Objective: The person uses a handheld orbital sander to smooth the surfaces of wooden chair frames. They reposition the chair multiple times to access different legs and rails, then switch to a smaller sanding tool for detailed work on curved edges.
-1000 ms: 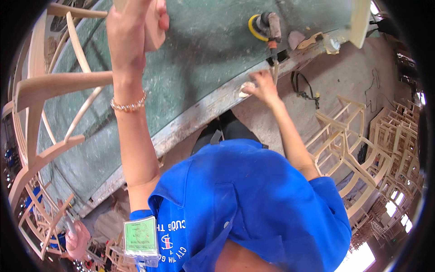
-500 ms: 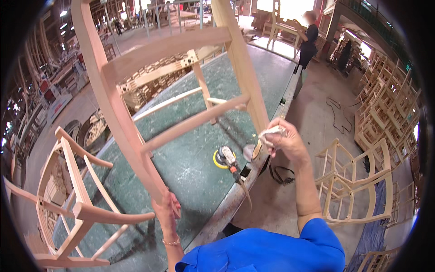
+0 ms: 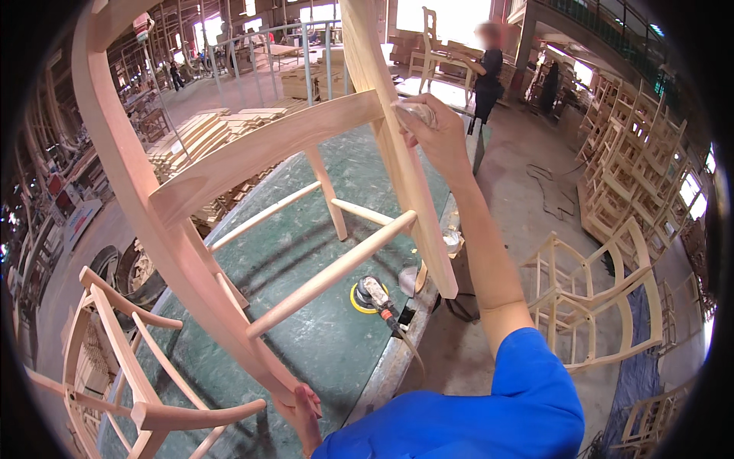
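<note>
A bare wooden chair frame (image 3: pixel 264 153) is tilted up in front of me over the green-topped bench (image 3: pixel 298 371). My left hand (image 3: pixel 307 409) is closed around the lower end of its left post, close to my body. Up by the joint of the wide crossrail, my right hand (image 3: pixel 440 134) presses a pale crumpled sheet (image 3: pixel 417 115) to the right post. Whether the sheet is sandpaper or cloth, I cannot tell. Below the round rung, an orbital sander (image 3: pixel 370 295) with a yellow-edged pad lies on the bench.
A second chair frame (image 3: pixel 149 417) lies at the left. Stacked chair frames (image 3: pixel 592 298) stand on the floor at the right, with a tall pile (image 3: pixel 634 161) behind. The sander's hose (image 3: pixel 413 348) hangs over the bench edge. A person (image 3: pixel 488 73) stands at the far end.
My right hand has moved up the right post with the pale sheet, from its lower end to beside the crossrail. The chair frame has tilted and shifted, its right post's end now nearer me.
</note>
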### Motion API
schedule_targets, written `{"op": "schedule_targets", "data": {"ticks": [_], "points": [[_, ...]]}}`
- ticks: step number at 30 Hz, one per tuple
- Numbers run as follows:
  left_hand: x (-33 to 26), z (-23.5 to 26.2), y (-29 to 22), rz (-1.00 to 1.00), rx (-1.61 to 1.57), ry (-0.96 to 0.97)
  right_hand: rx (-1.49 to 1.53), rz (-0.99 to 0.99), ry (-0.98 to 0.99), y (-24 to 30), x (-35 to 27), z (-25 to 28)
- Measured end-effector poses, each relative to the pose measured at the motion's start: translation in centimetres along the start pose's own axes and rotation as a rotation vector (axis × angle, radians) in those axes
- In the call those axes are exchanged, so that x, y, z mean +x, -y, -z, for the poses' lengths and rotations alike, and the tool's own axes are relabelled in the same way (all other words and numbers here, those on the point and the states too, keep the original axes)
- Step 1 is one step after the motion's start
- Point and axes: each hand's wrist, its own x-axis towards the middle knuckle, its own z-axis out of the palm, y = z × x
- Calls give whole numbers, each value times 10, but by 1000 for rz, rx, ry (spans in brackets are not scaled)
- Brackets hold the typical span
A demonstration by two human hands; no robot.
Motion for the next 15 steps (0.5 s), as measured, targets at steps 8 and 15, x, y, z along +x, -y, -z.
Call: {"op": "schedule_targets", "data": {"ticks": [8, 15], "points": [[1, 4, 6, 0, 4, 22, -367, 107, -55, -2, 15, -16], [3, 6, 6, -13, -39, 45, -597, 142, -120, 4, 27, -25]]}}
